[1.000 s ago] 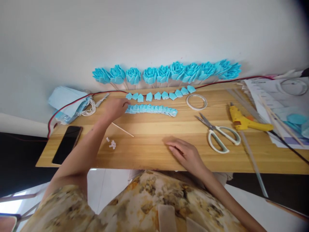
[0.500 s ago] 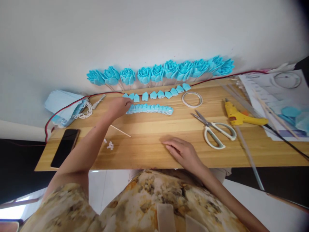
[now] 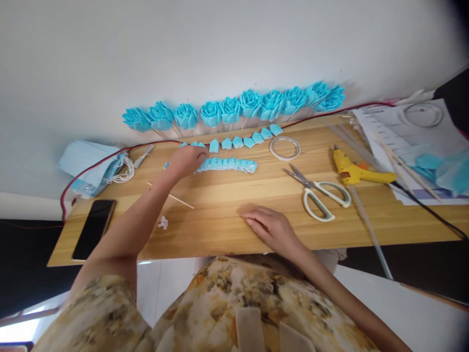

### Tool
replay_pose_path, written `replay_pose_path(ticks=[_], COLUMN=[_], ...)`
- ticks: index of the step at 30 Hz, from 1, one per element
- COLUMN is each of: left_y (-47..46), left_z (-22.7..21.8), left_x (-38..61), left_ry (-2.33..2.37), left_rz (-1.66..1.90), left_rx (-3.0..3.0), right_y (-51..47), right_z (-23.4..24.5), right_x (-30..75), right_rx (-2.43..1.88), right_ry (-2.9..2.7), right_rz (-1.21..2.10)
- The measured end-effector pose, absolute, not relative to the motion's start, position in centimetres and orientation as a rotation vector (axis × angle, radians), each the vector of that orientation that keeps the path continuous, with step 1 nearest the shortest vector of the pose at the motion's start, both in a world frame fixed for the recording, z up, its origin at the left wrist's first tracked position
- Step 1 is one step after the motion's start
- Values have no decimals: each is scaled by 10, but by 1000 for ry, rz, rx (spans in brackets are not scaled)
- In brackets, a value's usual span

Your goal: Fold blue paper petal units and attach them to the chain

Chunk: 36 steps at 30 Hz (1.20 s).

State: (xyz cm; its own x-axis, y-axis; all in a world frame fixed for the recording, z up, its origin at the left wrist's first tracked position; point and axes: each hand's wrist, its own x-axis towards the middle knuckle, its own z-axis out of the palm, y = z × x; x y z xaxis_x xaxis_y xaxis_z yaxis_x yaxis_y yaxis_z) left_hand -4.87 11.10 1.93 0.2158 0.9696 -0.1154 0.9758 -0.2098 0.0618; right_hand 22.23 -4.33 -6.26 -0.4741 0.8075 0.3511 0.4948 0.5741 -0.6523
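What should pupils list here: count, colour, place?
Flowers: about ten, blue, along wall
Petals: two rows, blue, before flowers
Papers: several, white and blue, far right
Rings: two, whitish, right of petals; on papers
Scissors: one, white handles, right
Glue gun: one, yellow, right of scissors
Rod: one, clear, over front edge
Wooden sticks: few, pale, on papers
Masks: pile, light blue, back left
Strings: bundle, white, beside masks
Cable: one, red and black, along back
Phone: one, black, front left
Scraps: few, white, front left
Thin stick: one, pale, behind scraps
Table: one, brown, beneath
Clothing: one, yellow patterned, bottom
Left hand: one, bare, over petals
Right hand: one, bare, on table
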Motion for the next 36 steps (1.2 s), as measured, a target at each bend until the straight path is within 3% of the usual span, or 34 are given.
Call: replay_pose_path(ticks=[36], left_y=[135], left_z=[4], left_x=[31], left_ry=[1570], left_rz=[-73], left_rx=[2457], right_y=[-44], right_z=[-64], right_x=[225], right_rx=[-993], right_ry=[-2146], right_rz=[730])
